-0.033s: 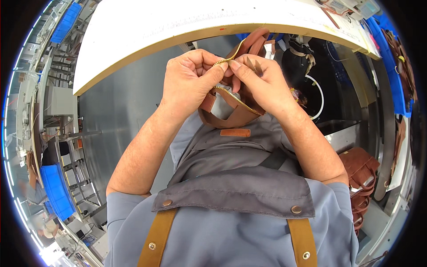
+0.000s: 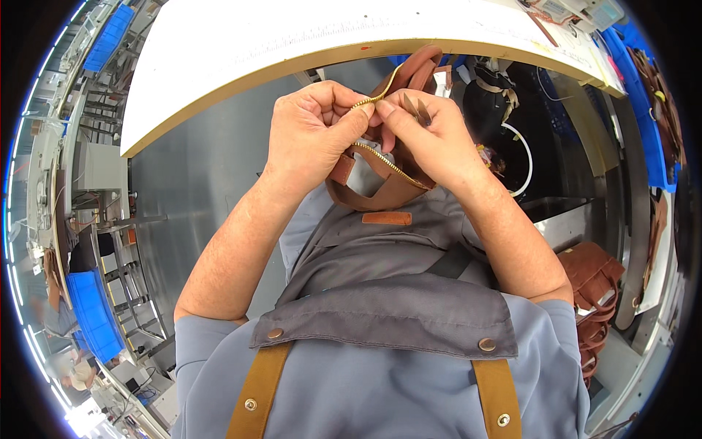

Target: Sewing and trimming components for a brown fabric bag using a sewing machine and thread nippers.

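A brown leather bag (image 2: 373, 194) with a brass-toothed zipper (image 2: 395, 167) is held up between my hands, just below the table edge. My left hand (image 2: 314, 132) pinches the upper run of zipper between thumb and fingers. Beside it, my right hand (image 2: 428, 135) grips that same run with thumb tip and fingers, and pointed metal blades (image 2: 418, 108), apparently snips, stick out among its fingers. The zipper's lower run curves beneath both hands, and a looped leather strap (image 2: 424, 62) rises above them.
A white worktable (image 2: 278, 25) with a brass-coloured edge spans the top. Blue bins (image 2: 95, 314) stand at left, with a co-worker (image 2: 79, 374) behind. At right are another blue bin (image 2: 647, 117) holding leather pieces and stacked brown bags (image 2: 589, 282). A white hose (image 2: 525, 161) hangs below the table.
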Motion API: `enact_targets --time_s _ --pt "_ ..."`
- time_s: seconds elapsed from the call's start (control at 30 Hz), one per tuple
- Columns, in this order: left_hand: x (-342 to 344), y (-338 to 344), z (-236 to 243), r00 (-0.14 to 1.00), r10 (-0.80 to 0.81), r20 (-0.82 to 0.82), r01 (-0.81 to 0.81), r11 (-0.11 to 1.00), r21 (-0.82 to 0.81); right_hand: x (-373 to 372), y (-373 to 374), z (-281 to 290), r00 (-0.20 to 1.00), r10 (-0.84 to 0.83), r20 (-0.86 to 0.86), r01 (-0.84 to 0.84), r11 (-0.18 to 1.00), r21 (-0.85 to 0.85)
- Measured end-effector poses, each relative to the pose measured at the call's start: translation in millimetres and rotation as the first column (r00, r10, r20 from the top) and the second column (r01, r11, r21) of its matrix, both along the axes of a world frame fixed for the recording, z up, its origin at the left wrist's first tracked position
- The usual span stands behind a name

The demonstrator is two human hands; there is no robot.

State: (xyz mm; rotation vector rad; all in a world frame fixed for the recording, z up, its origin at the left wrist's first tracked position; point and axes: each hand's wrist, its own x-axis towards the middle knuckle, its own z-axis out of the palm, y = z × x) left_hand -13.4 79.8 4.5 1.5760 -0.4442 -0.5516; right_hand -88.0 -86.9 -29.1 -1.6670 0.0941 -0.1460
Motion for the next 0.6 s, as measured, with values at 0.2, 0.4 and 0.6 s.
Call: enact_targets --time_s 0.2,0.4,0.6 --pt "-12.4 -5.0 5.6 0.972 -0.016 0.234 -0.012 0.993 0.117 0.6 -1.9 6.3 0.998 0.021 -0.056 -0.024 0.998 -0.055" --pt "-12.2 -6.0 -2.4 0.963 -0.024 0.267 -0.001 0.996 0.093 -1.1 -0.5 3.2 0.998 -0.004 -0.056 -0.003 0.993 -0.121" --pt "-12.5 -6.5 -8.6 0.986 0.020 0.166 -0.024 1.000 0.019 -1.5 1.1 5.2 0.999 -0.018 -0.049 0.013 0.994 -0.113"
